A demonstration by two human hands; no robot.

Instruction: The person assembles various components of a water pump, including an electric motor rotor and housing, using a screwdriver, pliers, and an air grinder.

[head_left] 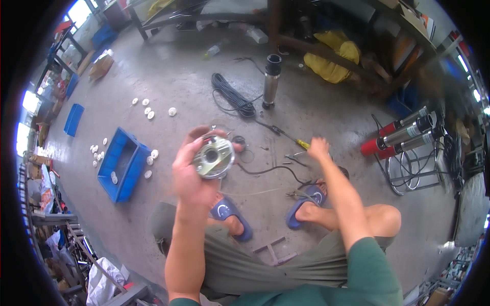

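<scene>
My left hand [196, 166] is raised over the floor, its fingers wrapped round the rim of a round, silvery metal part [208, 167] with a dark hole in its middle. Low over the floor to the right, my right hand [319, 148] has its fingers curled at the yellow handle of a screwdriver [302, 144]. The screwdriver's thin shaft points away to the left. Pliers [296, 159] lie just below that hand. Between my feet and the tools runs a dark cable [270, 169]. Small dark rings [238, 139] lie beside the metal part.
Beyond stands a steel cylindrical pump [271, 84], with a coiled black cable [232, 94] beside it. To the left is a blue bin [122, 166] among several white discs [172, 111]. Red-and-steel pumps [398, 135] rest on a metal rack at right. A workbench [326, 53] spans the far side.
</scene>
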